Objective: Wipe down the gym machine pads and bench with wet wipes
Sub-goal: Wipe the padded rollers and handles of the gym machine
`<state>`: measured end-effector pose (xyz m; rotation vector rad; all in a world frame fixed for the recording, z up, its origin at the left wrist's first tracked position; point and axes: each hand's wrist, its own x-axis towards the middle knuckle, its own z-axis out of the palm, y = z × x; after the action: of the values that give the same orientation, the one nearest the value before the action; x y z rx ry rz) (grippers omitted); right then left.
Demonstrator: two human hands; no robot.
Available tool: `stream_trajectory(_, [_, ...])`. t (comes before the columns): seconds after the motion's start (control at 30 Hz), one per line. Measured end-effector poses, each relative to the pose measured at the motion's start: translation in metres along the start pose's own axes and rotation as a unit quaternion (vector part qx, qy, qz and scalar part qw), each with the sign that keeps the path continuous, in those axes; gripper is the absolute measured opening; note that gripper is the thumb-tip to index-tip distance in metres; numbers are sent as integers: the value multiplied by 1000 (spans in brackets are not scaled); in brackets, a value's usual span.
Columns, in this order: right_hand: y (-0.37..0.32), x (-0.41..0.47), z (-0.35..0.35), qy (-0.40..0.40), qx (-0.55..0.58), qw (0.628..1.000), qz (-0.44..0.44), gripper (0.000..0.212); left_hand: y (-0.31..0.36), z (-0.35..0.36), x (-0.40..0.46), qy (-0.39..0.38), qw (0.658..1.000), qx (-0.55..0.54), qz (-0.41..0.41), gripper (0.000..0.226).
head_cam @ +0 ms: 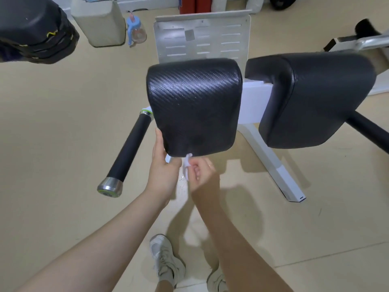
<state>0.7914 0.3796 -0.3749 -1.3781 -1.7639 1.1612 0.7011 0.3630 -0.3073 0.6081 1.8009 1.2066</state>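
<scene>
While the left hand lies flat with straight fingers against the near left corner of the left thigh pad, the right hand pinches one crumpled wet wipe at that pad's near edge. Judging by this, wiping is early: the second pad looks untouched; two pads, one wipe.

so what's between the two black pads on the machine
In the head view, a white frame bar spans the gap between the near pad and the right pad; below it, bare floor.
</scene>
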Motion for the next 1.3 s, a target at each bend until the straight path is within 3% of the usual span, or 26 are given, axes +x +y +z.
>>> stream_trajectory(0.1, [-34, -8, -24, -39, 121, 979, 156, 21, 21, -15, -6, -12, 999, -10, -51, 55])
stream_trajectory(0.17, [-56, -11, -45, -62, 190, 957, 211, 9, 34, -25, -14, -30, 996, -2, -85, 35])
stream_trajectory(0.3, [-101, -18, -69, -89, 263, 934, 226, 22, 69, -45, -31, -122, 989, 1, -83, 19])
stream_trajectory(0.4, [-133, -15, -71, -86, 212, 937, 264, 25, 93, -62, -33, -151, 985, 10, -77, 7])
stream_trajectory(0.5, [-159, -4, -69, -107, 232, 926, 277, 24, 112, -79, -30, -167, 984, 15, -64, 4])
stream_trajectory(0.63, [-186, 22, -64, -155, 291, 905, 269, 26, 122, -99, -15, -146, 988, 16, -37, 19])
stream_trajectory(0.77, [-201, 57, -57, -226, 138, 949, 169, 7, 129, -111, 8, -127, 992, 8, -21, 20])
stream_trajectory(0.93, [-201, 134, -46, -238, 102, 955, 142, 16, 135, -116, 48, -88, 994, -34, -57, 9])
stream_trajectory(1.07, [-191, 202, -34, -251, -53, 966, -2, 15, 133, -102, 75, -40, 991, -12, -124, 28])
stream_trajectory(1.17, [-189, 238, -20, -327, -201, 908, -167, 26, 131, -83, 90, -14, 986, -28, -166, 34])
stream_trajectory(1.3, [-179, 263, 10, -510, -292, 761, -274, 27, 122, -65, 99, 7, 983, -11, -182, 26])
